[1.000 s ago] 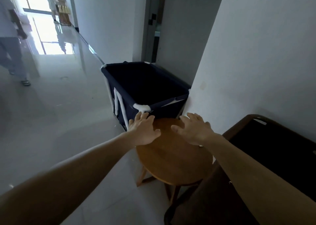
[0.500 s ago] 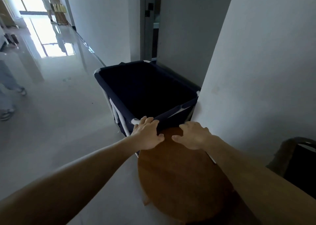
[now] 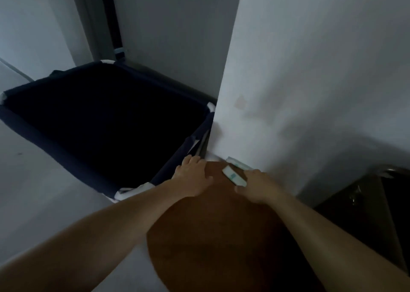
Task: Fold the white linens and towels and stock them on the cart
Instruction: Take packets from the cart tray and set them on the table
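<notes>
Navy fabric cart [image 3: 66, 158], just beyond the left hand [image 3: 193, 176], looks light and soft-walled; take its framed rim. That hand lies flat on the round wooden table [image 3: 210, 247]; I cannot tell whether the right hand [image 3: 258, 187] grips.

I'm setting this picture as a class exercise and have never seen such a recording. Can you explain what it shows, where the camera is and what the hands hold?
No machine here: a person wears one wide-angle camera on the head, looking down both arms. The left hand and right hand rest at the far edge of a round wooden stool. Two small white packets lie by the right hand's fingers; whether they are held is unclear. Beyond stands a dark fabric cart; no linens show.
</notes>
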`<state>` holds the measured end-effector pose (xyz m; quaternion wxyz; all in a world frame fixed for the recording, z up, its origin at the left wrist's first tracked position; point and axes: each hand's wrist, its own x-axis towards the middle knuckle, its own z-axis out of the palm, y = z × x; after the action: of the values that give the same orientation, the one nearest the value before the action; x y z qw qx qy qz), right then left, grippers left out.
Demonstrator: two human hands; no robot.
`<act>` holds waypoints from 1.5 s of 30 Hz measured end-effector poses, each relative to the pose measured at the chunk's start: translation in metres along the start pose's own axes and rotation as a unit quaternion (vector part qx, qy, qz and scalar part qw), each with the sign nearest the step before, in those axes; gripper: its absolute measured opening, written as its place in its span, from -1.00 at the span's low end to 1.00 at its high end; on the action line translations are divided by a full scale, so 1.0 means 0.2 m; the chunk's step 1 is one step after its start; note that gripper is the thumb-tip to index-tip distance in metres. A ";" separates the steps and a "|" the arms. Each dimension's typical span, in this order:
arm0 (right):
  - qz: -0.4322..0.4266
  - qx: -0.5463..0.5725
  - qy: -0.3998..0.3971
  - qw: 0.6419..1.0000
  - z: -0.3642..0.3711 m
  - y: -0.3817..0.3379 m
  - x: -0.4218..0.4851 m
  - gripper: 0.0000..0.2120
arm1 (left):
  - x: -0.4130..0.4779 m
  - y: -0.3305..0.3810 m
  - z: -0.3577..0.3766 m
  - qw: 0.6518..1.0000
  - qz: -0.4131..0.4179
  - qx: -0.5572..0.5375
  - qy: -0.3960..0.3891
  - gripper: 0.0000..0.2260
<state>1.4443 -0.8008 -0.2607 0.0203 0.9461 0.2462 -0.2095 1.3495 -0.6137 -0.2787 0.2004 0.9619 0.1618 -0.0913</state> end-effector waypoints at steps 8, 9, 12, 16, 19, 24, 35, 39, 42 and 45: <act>0.107 0.061 -0.023 0.992 0.21 0.23 0.36 -0.38 | 0.40 0.06 0.24 0.994 0.038 0.029 -0.098 -0.39; 0.112 0.060 -0.017 0.992 0.23 0.26 0.41 -0.39 | 0.45 0.07 0.27 0.993 0.035 0.030 -0.107 -0.39; 0.128 0.068 -0.006 0.989 0.27 0.37 0.59 -0.44 | 0.60 0.10 0.35 0.991 0.018 0.026 -0.131 -0.39; 0.141 0.068 0.004 0.988 0.35 0.50 0.85 -0.45 | 0.83 0.14 0.46 0.990 0.008 0.019 -0.137 -0.42; 0.151 0.077 0.002 0.986 0.45 0.58 1.04 -0.47 | 1.02 0.15 0.57 0.991 0.016 0.002 -0.136 -0.44; 0.128 0.054 0.014 0.990 0.63 0.65 1.33 -0.53 | 1.28 0.08 0.81 0.988 0.011 0.017 -0.153 -0.46; 0.114 -0.064 0.046 0.990 0.93 0.73 1.66 -0.71 | 1.60 -0.01 1.14 0.983 0.006 -0.072 -0.172 -0.50; 0.084 -0.060 0.079 0.991 0.91 0.75 1.67 -0.79 | 1.62 -0.01 1.17 0.980 -0.019 -0.078 -0.181 -0.46; 0.057 -0.066 0.129 0.988 0.88 0.71 1.62 -0.89 | 1.62 0.02 1.18 0.969 -0.054 -0.162 -0.177 -0.48; 0.023 -0.042 0.163 0.985 0.88 0.68 1.56 -0.89 | 1.61 0.04 1.17 0.958 -0.077 -0.222 -0.167 -0.59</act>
<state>1.6882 -0.8018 -0.5562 0.0241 0.9713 0.2332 -0.0413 1.6255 -0.6293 -0.5639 0.4254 0.8490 0.2153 -0.2278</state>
